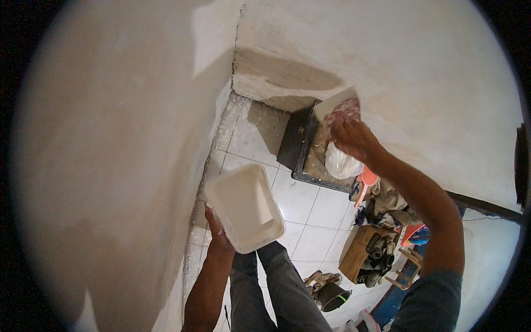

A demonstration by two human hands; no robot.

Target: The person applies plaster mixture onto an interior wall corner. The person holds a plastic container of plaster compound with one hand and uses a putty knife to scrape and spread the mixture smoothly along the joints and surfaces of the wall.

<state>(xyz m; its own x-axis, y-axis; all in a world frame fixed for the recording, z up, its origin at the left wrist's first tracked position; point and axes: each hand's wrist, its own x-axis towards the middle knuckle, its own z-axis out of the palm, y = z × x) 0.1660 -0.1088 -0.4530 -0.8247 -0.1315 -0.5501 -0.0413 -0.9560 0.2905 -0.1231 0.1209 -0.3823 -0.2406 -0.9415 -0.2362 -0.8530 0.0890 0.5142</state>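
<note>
My left hand (218, 231) grips the left side of a white rectangular plastic tub (262, 243), its fingers mostly hidden under it. White paste (246, 199) lies in the tub, which I hold over the tiled floor at the left wall. My right hand (353, 137) is closed round a wide putty scraper (344, 105), its flat pale blade smeared with reddish and white patches. The scraper is up by the right wall (420, 72), close to the corner; whether it touches the wall I cannot tell. Below that hand sits a white plastic bag (341, 164).
A black-edged box-like stand (298, 138) with a brown top fills the corner. Near it are an orange-red plastic dipper (366, 180), crumpled cloths (387, 199), a cardboard box (358, 252) of dark items, a wooden stool (406, 268) and a dark bucket (333, 299).
</note>
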